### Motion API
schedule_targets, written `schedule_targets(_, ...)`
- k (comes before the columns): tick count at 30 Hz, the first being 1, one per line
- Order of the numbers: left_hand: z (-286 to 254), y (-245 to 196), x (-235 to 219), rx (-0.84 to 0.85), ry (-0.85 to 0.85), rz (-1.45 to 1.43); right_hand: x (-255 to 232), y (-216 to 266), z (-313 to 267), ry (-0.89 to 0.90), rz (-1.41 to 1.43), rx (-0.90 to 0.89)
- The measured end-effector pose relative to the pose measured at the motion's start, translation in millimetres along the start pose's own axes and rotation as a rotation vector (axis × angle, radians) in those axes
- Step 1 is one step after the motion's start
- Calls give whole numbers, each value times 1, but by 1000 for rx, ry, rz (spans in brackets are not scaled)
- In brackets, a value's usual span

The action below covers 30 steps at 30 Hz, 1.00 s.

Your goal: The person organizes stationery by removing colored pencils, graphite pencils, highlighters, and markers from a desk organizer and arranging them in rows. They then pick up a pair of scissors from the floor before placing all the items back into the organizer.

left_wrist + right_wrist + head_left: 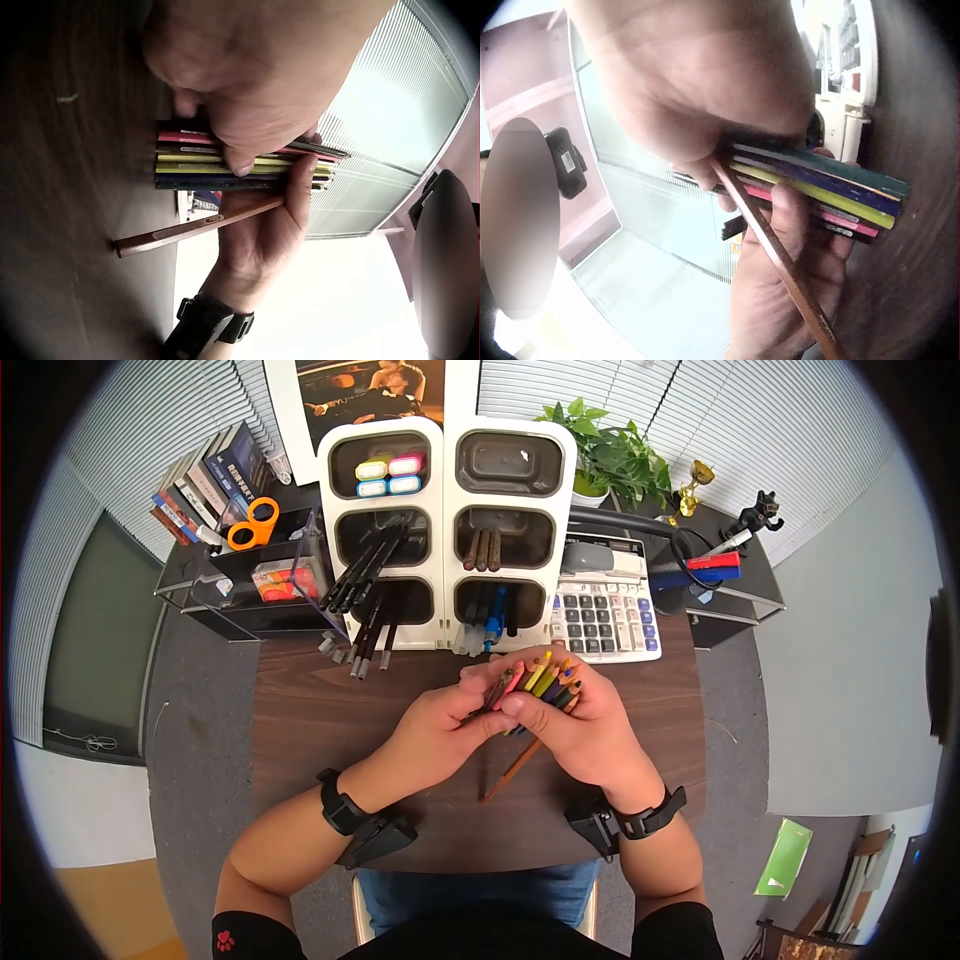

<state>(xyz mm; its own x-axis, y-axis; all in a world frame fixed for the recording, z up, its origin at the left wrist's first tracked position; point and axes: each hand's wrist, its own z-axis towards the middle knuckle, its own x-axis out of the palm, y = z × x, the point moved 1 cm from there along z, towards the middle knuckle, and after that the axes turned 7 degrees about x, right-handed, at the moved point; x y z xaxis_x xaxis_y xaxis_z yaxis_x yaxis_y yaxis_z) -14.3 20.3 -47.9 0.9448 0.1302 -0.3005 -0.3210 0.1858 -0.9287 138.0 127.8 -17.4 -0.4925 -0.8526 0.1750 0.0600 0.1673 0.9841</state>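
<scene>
Both hands meet over the table around a bundle of colored pencils [545,678], tips pointing up and away. My left hand [435,725] grips the bundle's left side, its thumb laid across the pencils in the left wrist view. From the right, my right hand [580,725] holds the same bundle, thumb across the front. A brown pencil [513,768] slants out of the bundle below the right hand, apart from the others at its lower end. Pink, yellow, dark blue and dark green pencils [855,191] lie side by side in the right wrist view.
Beyond the hands stands a white organizer [447,510] with highlighters [390,475], black pens [370,570], brown pencils [482,550] and blue pens [496,618] in its compartments. A calculator [605,622] lies right of it. Orange scissors [254,525] stand in a black holder at left.
</scene>
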Motion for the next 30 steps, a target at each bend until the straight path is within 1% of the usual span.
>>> schedule_targets(2, 0, 2, 2, -31, -24, 4, 0, 3, 0, 23, -6, 23)
schedule_targets(4, -2, 11, 6, -116, -35, -241, 3, 8, 1, 20, 39, -2)
schedule_targets(8, -1, 9, 3, -145, 8, -206, 2, 3, -1, 9, 67, 15)
schedule_targets(10, 0, 4, 3, -7, -23, -114, 1, 2, -1, -11, 78, 30)
schedule_targets(11, 0, 4, 3, -5, -23, -113, 1, 2, -1, -10, 78, 29)
schedule_targets(13, 1, 6, 3, 93, -14, 5, 1, 2, 0, 5, 107, -23)
schedule_targets(14, 1, 6, 3, 94, -13, 5, 1, 2, 0, 4, 106, -23)
schedule_targets(16, 0, 6, 3, -13, 0, -58, 1, 2, 0, -9, 58, -23)
schedule_targets(19, 0, 8, 4, -18, -20, -63, 1, 4, -1, 2, 118, 27)
schedule_targets(22, 0, 5, 5, -21, -67, -52, 1, 1, 0, -23, 67, 15)
schedule_targets(26, -2, 12, 3, -20, -11, -34, 2, 0, 0, -38, 60, 6)
schedule_targets(29, 0, 9, 4, -68, 0, -99, 3, 4, -1, -32, 34, 10)
schedule_targets(30, 0, 11, 6, -72, 5, -144, 3, 4, -1, -42, 0, -21)
